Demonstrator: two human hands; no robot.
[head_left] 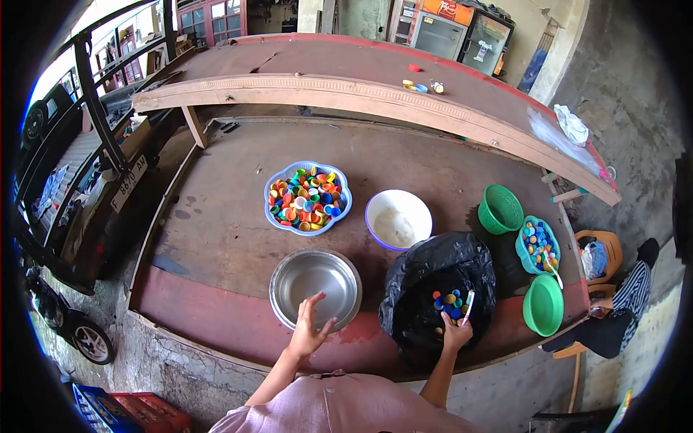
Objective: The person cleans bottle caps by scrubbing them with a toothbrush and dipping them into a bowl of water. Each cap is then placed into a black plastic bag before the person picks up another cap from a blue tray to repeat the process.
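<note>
My left hand (310, 328) is open, fingers spread over the near rim of a steel basin (289, 278), whose visible inside is bare metal. My right hand (456, 333) is closed around a slim white tool (469, 304), held upright over a black plastic bag (401, 296). The bag is spread open like a bowl, with several blue, orange and yellow bottle caps (449, 299) inside. Behind the basin, a scalloped blue bowl (268, 193) is heaped with multicoloured bottle caps. A white bowl with a purple rim (397, 209) stands just behind the bag.
At the right stand a green basket (499, 209), a light green basket of blue and orange caps (525, 256) and a green bowl (543, 307). A raised wooden shelf (346, 86) crosses the table's back. Left of the table (216, 195) is a vehicle (94, 195).
</note>
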